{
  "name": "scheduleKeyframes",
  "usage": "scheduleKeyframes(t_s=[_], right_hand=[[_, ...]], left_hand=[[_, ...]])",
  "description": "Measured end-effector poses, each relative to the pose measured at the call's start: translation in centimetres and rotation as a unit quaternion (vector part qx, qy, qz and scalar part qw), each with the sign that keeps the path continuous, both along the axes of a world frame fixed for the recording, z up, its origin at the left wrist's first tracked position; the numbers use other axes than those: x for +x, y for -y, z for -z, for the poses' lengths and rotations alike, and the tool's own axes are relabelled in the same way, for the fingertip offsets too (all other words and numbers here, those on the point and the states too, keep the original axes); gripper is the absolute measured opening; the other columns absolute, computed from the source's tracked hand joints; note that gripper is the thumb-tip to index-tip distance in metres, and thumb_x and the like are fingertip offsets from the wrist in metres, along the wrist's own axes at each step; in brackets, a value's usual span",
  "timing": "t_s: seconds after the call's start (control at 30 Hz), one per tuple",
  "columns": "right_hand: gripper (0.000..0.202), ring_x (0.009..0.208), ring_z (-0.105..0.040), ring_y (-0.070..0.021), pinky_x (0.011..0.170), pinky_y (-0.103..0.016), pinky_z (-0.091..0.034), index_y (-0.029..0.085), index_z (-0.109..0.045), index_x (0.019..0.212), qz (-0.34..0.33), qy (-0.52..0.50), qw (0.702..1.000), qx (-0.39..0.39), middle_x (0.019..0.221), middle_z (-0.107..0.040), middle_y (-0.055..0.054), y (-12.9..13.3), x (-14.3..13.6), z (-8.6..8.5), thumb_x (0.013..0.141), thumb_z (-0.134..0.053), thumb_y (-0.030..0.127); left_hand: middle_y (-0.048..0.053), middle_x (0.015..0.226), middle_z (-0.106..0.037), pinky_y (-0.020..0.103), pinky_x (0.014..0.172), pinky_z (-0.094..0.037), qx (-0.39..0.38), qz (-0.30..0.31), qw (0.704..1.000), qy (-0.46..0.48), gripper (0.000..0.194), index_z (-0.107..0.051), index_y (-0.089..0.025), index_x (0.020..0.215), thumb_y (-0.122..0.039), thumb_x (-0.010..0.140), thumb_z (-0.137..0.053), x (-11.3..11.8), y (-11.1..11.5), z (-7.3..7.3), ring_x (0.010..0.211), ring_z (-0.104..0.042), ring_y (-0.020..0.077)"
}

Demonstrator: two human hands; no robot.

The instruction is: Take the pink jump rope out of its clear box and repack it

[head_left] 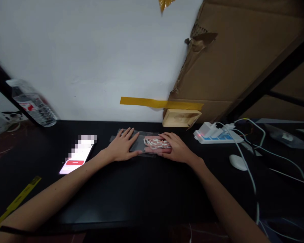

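Note:
A clear plastic sleeve (136,143) lies flat on the black table. At its right end is a pink piece (150,150) with a cluster of small white and pinkish strips (155,143); whether these are printed or loose I cannot tell. My left hand (123,145) rests palm down on the sleeve's left part, fingers spread and thumb along the near edge. Over the right end lies my right hand (176,147), its fingers on the far side and its thumb on the near side of the pink piece. That hand covers part of the piece.
Left of my hands lies a lit phone (77,157), with a plastic bottle (32,104) leaning behind it. A shallow wooden box (181,118) leans at the back. To the right are a power strip (218,136), a white mouse (238,162) and loose cables (252,182).

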State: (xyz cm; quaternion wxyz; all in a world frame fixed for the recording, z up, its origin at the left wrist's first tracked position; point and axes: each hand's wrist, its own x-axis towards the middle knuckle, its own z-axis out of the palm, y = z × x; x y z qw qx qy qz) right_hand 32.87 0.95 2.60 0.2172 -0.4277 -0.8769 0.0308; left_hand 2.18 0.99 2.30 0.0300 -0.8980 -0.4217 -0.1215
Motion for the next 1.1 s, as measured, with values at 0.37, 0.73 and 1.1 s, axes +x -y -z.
scheduleKeyframes(t_s=[0.37, 0.73, 1.1], right_hand=[[0.065, 0.111, -0.06, -0.0348, 0.098, -0.052, -0.049, 0.029, -0.056, 0.14, 0.026, 0.014, 0.999, -0.015, 0.122, -0.061, -0.012, -0.4, 0.4, 0.3, 0.081, -0.073, 0.049], [0.059, 0.109, -0.063, -0.0358, 0.09, -0.045, -0.05, 0.021, -0.06, 0.133, 0.205, 0.094, 0.972, -0.07, 0.124, -0.062, -0.014, -0.4, 1.9, -1.3, 0.086, -0.066, 0.055], [0.051, 0.101, -0.065, -0.0326, 0.082, -0.042, -0.052, 0.021, -0.065, 0.117, 0.177, 0.072, 0.975, -0.112, 0.115, -0.064, -0.013, 0.0, 2.6, -2.4, 0.077, -0.073, 0.051]], left_hand=[[0.018, 0.157, -0.036, 0.052, 0.117, -0.027, 0.025, -0.028, 0.999, 0.022, 0.08, -0.045, -0.016, 0.143, -0.072, 0.087, -0.053, 0.7, 0.4, -0.7, 0.142, -0.036, 0.0373], [0.016, 0.134, -0.062, 0.045, 0.109, -0.04, 0.066, -0.112, 0.991, 0.02, 0.037, -0.06, -0.011, 0.125, -0.03, 0.098, -0.045, 0.6, 0.0, 0.1, 0.13, -0.054, 0.0291], [0.024, 0.145, -0.05, 0.062, 0.116, -0.018, 0.088, -0.155, 0.983, -0.037, 0.065, -0.043, -0.006, 0.144, -0.052, 0.1, -0.032, 0.2, -0.7, 0.6, 0.137, -0.042, 0.0402]])
